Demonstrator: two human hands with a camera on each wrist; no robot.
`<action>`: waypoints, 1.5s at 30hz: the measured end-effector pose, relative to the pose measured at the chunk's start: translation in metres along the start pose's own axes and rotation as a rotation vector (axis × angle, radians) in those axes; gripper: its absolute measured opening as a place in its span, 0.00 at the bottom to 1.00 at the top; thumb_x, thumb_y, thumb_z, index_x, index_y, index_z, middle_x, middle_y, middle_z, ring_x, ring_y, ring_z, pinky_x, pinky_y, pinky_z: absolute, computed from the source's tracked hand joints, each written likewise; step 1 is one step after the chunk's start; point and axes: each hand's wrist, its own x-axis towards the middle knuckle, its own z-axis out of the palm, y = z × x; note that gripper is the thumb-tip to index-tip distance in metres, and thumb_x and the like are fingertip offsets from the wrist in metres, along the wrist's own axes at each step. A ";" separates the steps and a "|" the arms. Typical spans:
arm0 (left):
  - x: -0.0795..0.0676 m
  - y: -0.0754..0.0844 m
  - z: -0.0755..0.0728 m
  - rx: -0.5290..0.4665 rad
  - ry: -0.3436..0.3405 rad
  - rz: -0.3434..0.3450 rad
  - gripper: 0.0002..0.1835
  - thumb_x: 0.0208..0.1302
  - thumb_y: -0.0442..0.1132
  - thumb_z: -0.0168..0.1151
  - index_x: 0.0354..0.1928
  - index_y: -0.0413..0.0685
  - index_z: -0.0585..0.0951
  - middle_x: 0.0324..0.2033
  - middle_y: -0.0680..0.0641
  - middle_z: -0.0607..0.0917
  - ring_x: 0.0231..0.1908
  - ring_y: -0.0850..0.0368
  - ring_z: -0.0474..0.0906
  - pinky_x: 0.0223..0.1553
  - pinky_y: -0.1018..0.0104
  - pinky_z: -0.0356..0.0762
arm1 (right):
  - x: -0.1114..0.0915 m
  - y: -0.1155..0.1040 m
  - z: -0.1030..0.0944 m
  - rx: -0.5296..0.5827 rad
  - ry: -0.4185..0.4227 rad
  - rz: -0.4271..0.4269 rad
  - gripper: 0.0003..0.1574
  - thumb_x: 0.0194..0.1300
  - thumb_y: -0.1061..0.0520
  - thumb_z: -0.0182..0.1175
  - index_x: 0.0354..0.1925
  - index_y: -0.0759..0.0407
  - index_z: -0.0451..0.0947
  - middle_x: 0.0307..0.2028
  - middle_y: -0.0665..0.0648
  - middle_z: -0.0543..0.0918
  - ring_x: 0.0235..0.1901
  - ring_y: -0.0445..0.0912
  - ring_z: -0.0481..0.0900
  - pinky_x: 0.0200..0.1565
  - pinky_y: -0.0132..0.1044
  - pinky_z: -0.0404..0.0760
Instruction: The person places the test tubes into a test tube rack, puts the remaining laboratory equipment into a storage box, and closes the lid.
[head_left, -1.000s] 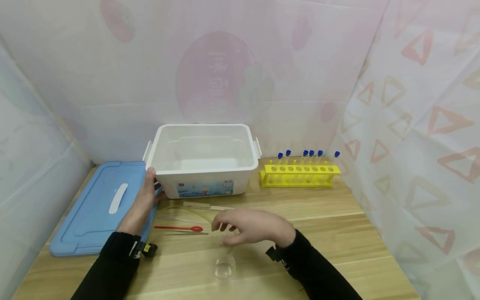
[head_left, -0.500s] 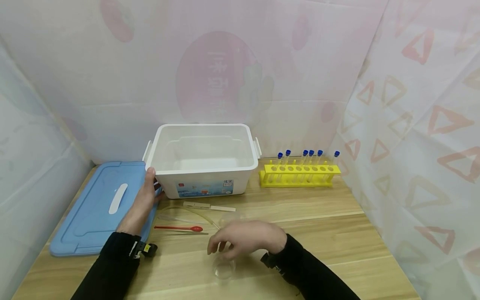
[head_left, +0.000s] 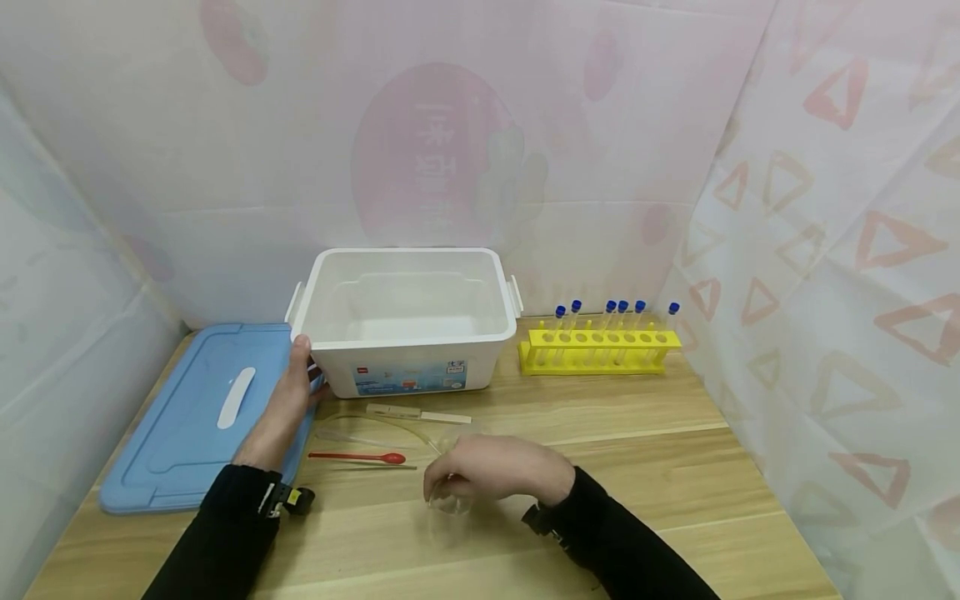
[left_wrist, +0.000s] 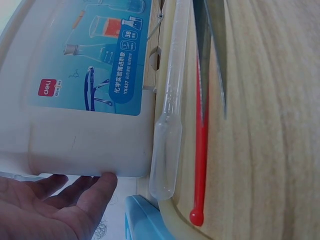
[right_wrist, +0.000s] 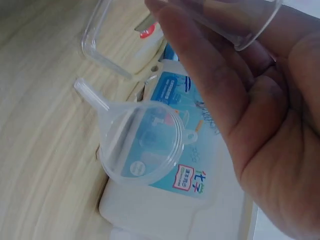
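My left hand (head_left: 279, 410) rests against the left front corner of a white plastic box (head_left: 412, 367). In the left wrist view its fairly straight fingers (left_wrist: 95, 197) touch the box's side. My right hand (head_left: 501, 469), fingers curled down, holds a clear beaker (head_left: 447, 527) by its rim near the table's front. The right wrist view shows the lipped rim between fingers and thumb; the rest of the beaker is out of that frame. Beyond this hand stands a clear funnel (right_wrist: 142, 142), stem pointing away from the box. A bent clear tube (right_wrist: 107, 60) lies nearby.
Before the box lie a wooden test tube clamp (head_left: 418, 413), yellowish tubing (head_left: 405, 430), a plastic dropper (left_wrist: 166, 155), a red spoon (head_left: 390, 457) and tweezers (left_wrist: 214, 55). A blue lid (head_left: 180, 433) lies left; a yellow rack (head_left: 600, 340) with blue-capped test tubes stands right.
My right hand has come nearer the front edge, down to the beaker, and now grips its rim. The left hand and the box have stayed put.
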 end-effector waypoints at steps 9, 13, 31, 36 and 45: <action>-0.001 0.002 0.000 -0.005 0.001 -0.016 0.41 0.77 0.71 0.23 0.85 0.63 0.41 0.80 0.32 0.48 0.77 0.29 0.47 0.70 0.27 0.55 | -0.007 0.004 -0.014 0.018 0.101 0.036 0.14 0.79 0.59 0.55 0.52 0.49 0.86 0.47 0.43 0.88 0.44 0.27 0.81 0.45 0.18 0.77; -0.001 0.002 -0.001 -0.005 -0.004 -0.017 0.41 0.77 0.71 0.23 0.85 0.64 0.40 0.80 0.32 0.48 0.77 0.29 0.47 0.70 0.27 0.54 | -0.011 0.007 -0.021 -0.007 0.212 0.057 0.16 0.80 0.61 0.53 0.54 0.50 0.86 0.48 0.44 0.88 0.44 0.26 0.79 0.46 0.20 0.78; 0.004 -0.002 0.000 -0.020 0.005 -0.012 0.42 0.78 0.70 0.23 0.85 0.57 0.43 0.80 0.34 0.49 0.77 0.32 0.48 0.70 0.29 0.56 | -0.023 0.016 -0.058 -0.033 0.637 0.167 0.18 0.80 0.62 0.52 0.57 0.51 0.85 0.51 0.46 0.88 0.47 0.33 0.83 0.46 0.25 0.81; 0.005 -0.002 -0.001 -0.020 0.008 -0.019 0.43 0.78 0.70 0.22 0.85 0.55 0.44 0.80 0.33 0.50 0.77 0.32 0.49 0.70 0.30 0.56 | -0.016 0.022 -0.069 -0.041 0.793 0.187 0.17 0.79 0.63 0.53 0.57 0.55 0.85 0.53 0.49 0.88 0.55 0.37 0.82 0.54 0.28 0.81; 0.004 0.000 -0.001 -0.020 0.008 -0.012 0.42 0.78 0.69 0.22 0.85 0.55 0.44 0.80 0.33 0.50 0.77 0.32 0.49 0.70 0.30 0.57 | -0.001 0.033 -0.093 -0.106 0.954 0.233 0.16 0.81 0.60 0.52 0.56 0.58 0.85 0.53 0.53 0.88 0.53 0.40 0.84 0.54 0.29 0.82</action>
